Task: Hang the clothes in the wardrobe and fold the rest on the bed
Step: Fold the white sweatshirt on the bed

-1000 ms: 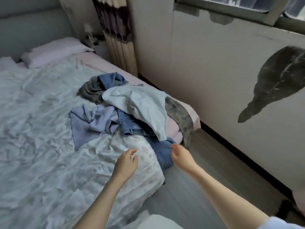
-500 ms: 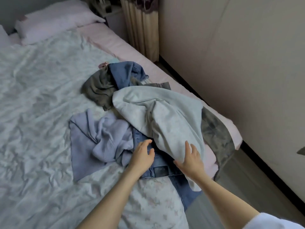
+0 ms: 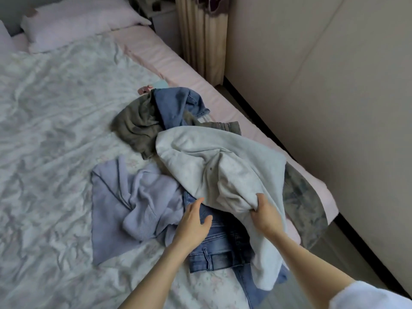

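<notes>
Though half-buried, jeans (image 3: 217, 256) under sweatshirt (image 3: 214, 166)

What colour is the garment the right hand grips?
Pale grey, gripped by the right hand; head view.

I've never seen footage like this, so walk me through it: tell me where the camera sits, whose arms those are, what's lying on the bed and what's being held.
There is no machine here. A person wears a wide-angle camera on the head, so the single picture looks forward and down at their own two bare arms.

The bed has a crumpled pale floral cover, with a pile of clothes near its right edge: a pale grey sweatshirt on top, blue jeans under it, a lavender knit top to the left, and an olive-grey garment with more blue denim farther back.

The right hand has a bunch of the sweatshirt in its grip. The left hand is open above the jeans, holding nothing.
</notes>
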`<state>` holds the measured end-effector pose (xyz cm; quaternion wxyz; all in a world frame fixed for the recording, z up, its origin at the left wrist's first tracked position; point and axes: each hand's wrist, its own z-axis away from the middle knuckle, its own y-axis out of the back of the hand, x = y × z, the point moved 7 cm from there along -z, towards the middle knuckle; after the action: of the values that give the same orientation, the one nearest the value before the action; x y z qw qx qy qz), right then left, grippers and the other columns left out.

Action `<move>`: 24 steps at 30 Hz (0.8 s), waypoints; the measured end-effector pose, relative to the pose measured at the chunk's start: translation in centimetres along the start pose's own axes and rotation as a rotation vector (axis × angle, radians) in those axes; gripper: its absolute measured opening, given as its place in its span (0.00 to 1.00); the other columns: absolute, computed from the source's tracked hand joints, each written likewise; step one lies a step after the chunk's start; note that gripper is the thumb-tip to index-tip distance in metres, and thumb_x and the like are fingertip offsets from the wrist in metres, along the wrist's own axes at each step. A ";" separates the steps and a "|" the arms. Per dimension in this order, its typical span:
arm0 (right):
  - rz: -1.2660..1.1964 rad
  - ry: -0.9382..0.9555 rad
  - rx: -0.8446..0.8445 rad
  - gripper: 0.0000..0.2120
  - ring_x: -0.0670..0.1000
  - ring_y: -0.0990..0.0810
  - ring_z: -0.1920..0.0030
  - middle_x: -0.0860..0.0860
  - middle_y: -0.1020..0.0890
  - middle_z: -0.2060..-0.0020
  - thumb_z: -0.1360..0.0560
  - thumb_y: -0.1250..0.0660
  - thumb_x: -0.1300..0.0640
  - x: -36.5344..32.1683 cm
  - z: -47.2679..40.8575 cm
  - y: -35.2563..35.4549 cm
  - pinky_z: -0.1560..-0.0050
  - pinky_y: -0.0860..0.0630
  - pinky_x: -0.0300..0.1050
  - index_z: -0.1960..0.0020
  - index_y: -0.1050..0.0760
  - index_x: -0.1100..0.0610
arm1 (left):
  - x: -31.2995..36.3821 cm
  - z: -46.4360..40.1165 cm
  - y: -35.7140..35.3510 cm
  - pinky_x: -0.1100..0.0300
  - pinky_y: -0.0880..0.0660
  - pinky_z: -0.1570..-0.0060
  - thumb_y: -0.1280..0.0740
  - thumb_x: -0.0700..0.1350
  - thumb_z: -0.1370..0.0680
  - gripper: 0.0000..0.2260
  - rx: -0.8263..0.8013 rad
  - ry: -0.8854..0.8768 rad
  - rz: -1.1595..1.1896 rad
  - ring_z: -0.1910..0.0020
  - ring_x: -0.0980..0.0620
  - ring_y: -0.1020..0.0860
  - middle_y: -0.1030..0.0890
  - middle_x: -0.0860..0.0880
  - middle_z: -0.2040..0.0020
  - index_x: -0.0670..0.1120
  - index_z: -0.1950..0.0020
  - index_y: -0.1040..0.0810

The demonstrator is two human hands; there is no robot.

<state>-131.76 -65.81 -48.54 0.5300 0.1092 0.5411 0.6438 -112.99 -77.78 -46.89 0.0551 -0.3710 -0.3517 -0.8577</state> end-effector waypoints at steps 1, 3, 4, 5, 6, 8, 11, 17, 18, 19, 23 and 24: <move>-0.080 -0.009 0.011 0.10 0.58 0.25 0.59 0.55 0.22 0.57 0.27 0.42 0.64 0.0 0.2 1.1 0.64 0.33 0.49 0.46 0.33 0.59 | 0.8 0.4 -0.1 0.56 0.35 0.33 0.36 0.51 0.22 0.30 -0.016 -0.031 0.022 0.29 0.52 0.37 0.40 0.50 0.25 0.52 0.24 0.47; -0.199 0.017 0.034 0.12 0.58 0.24 0.58 0.54 0.22 0.59 0.27 0.41 0.65 -0.6 1.0 4.1 0.62 0.32 0.49 0.45 0.32 0.58 | 3.2 1.6 0.0 0.55 0.38 0.31 0.33 0.54 0.24 0.37 -0.036 -0.113 0.049 0.27 0.54 0.42 0.47 0.54 0.24 0.59 0.24 0.54; -0.233 0.045 0.045 0.12 0.57 0.24 0.58 0.53 0.22 0.59 0.28 0.41 0.65 -1.1 1.5 5.4 0.62 0.32 0.49 0.45 0.31 0.57 | 4.3 2.3 0.0 0.54 0.39 0.30 0.32 0.55 0.25 0.40 -0.044 -0.148 0.052 0.26 0.55 0.45 0.51 0.56 0.23 0.64 0.26 0.58; -0.257 0.088 0.065 0.12 0.56 0.24 0.58 0.52 0.22 0.59 0.28 0.41 0.65 -1.8 2.4 7.3 0.62 0.32 0.48 0.45 0.31 0.56 | 5.8 3.2 0.3 0.53 0.40 0.29 0.31 0.56 0.26 0.43 -0.043 -0.186 0.049 0.25 0.56 0.48 0.56 0.57 0.23 0.68 0.29 0.63; -0.277 0.133 0.076 0.12 0.54 0.25 0.59 0.50 0.22 0.60 0.28 0.41 0.65 -2.5 3.2 8.8 0.64 0.33 0.46 0.45 0.31 0.56 | 7.0 4.0 0.6 0.51 0.42 0.28 0.29 0.56 0.27 0.45 -0.040 -0.207 0.043 0.25 0.57 0.51 0.60 0.58 0.23 0.72 0.32 0.67; -0.311 0.236 0.098 0.14 0.48 0.26 0.62 0.46 0.23 0.62 0.28 0.42 0.67 -4.1 5.1 12.2 0.65 0.33 0.41 0.45 0.30 0.56 | 9.7 5.6 1.4 0.49 0.43 0.28 0.27 0.56 0.30 0.50 -0.001 -0.253 -0.002 0.24 0.56 0.55 0.67 0.60 0.25 0.75 0.36 0.71; -0.369 0.412 0.124 0.16 0.48 0.25 0.61 0.46 0.23 0.62 0.30 0.42 0.70 -7.0 9.2 17.6 0.63 0.31 0.34 0.44 0.28 0.58 | 14.0 8.7 3.0 0.47 0.45 0.27 0.25 0.56 0.34 0.54 0.103 -0.335 -0.038 0.24 0.55 0.59 0.67 0.62 0.26 0.76 0.37 0.72; -0.521 0.753 0.185 0.23 0.49 0.23 0.52 0.49 0.20 0.53 0.36 0.46 0.60 -14.4 21.0 27.4 0.50 0.27 0.43 0.42 0.28 0.55 | 22.0 18.0 7.9 0.60 0.35 0.33 0.27 0.46 0.28 0.39 0.435 -0.494 0.238 0.32 0.54 0.34 0.34 0.52 0.31 0.49 0.24 0.47; -0.528 0.806 0.198 0.24 0.48 0.23 0.52 0.48 0.20 0.54 0.37 0.46 0.60 -15.5 22.5 28.6 0.51 0.27 0.43 0.42 0.28 0.55 | 22.8 19.4 9.5 0.67 0.34 0.37 0.29 0.41 0.26 0.31 0.522 -0.547 0.275 0.36 0.54 0.30 0.29 0.53 0.37 0.44 0.26 0.41; -0.528 0.886 0.216 0.25 0.49 0.23 0.52 0.48 0.21 0.54 0.38 0.46 0.60 -17.0 24.8 30.1 0.50 0.28 0.43 0.42 0.29 0.56 | 23.7 22.2 11.7 0.74 0.33 0.43 0.32 0.37 0.25 0.24 0.636 -0.607 0.280 0.42 0.54 0.26 0.25 0.55 0.42 0.41 0.30 0.35; -0.450 1.138 0.264 0.25 0.52 0.24 0.52 0.48 0.23 0.54 0.36 0.45 0.63 -22.5 33.5 34.4 0.50 0.28 0.47 0.39 0.30 0.60 | 25.2 32.7 18.8 0.77 0.31 0.61 0.35 0.34 0.24 0.10 0.881 -0.745 0.265 0.59 0.62 0.24 0.24 0.61 0.57 0.42 0.44 0.27; -0.413 1.168 0.279 0.24 0.53 0.23 0.50 0.50 0.22 0.51 0.35 0.44 0.64 -23.4 34.9 35.0 0.48 0.28 0.48 0.38 0.31 0.61 | 25.5 34.5 19.9 0.76 0.31 0.61 0.35 0.34 0.24 0.09 0.904 -0.777 0.260 0.60 0.65 0.24 0.24 0.60 0.57 0.44 0.46 0.28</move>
<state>-116.85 -59.14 3.64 0.2413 -0.2987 0.8296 0.4053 -103.61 -66.13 -2.01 0.1791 -0.6368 -0.6270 -0.4115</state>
